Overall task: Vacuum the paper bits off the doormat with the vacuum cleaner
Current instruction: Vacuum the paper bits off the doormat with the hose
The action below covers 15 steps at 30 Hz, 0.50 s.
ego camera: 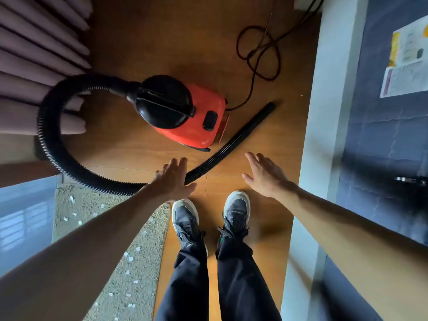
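Head view: both hands (172,179) (262,176) spread, holding nothing, above vacuum cleaner (185,114).
Hose (69,167) looks floppy; better grab near stiff nozzle (261,114).

Forearms (92,239) bare to frame edge. Trousers (185,286) dark navy, loose, long; hems bunch over shoe tops. L shoe (185,218), just below L hand (172,179), & R shoe (236,214), below-left of R hand (264,176): dark low-top sneakers, black laces, off-white toe caps & soles. Small green mark nr R shoe's tongue.
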Each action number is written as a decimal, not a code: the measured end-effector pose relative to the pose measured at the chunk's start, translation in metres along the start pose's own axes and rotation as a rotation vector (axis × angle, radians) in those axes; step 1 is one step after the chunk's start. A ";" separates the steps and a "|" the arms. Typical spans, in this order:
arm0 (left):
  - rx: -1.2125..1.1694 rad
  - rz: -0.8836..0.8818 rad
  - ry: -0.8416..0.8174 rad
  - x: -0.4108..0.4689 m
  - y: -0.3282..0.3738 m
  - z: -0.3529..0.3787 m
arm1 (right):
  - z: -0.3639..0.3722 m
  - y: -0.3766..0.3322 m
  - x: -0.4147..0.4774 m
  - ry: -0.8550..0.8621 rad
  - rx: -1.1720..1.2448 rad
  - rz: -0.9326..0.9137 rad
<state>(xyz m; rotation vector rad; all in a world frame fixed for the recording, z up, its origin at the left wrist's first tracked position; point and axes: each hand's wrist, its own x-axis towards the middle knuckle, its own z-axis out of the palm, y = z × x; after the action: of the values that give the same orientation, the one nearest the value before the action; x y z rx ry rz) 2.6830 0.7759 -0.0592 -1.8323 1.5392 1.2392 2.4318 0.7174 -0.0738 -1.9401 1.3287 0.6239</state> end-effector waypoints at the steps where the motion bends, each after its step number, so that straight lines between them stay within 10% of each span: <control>1: 0.014 0.004 -0.006 0.011 -0.002 0.007 | 0.009 0.002 0.010 -0.007 0.003 0.008; 8: 0.055 0.024 -0.072 0.076 -0.017 0.057 | 0.065 0.014 0.083 -0.039 0.169 0.185; 15: 0.052 0.039 -0.067 0.128 -0.016 0.089 | 0.101 0.003 0.163 0.152 1.023 0.764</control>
<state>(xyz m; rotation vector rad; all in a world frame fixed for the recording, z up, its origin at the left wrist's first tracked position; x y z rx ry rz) 2.6644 0.7822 -0.2148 -1.7184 1.5627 1.2531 2.4868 0.6959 -0.2561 -0.6439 1.9614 0.0455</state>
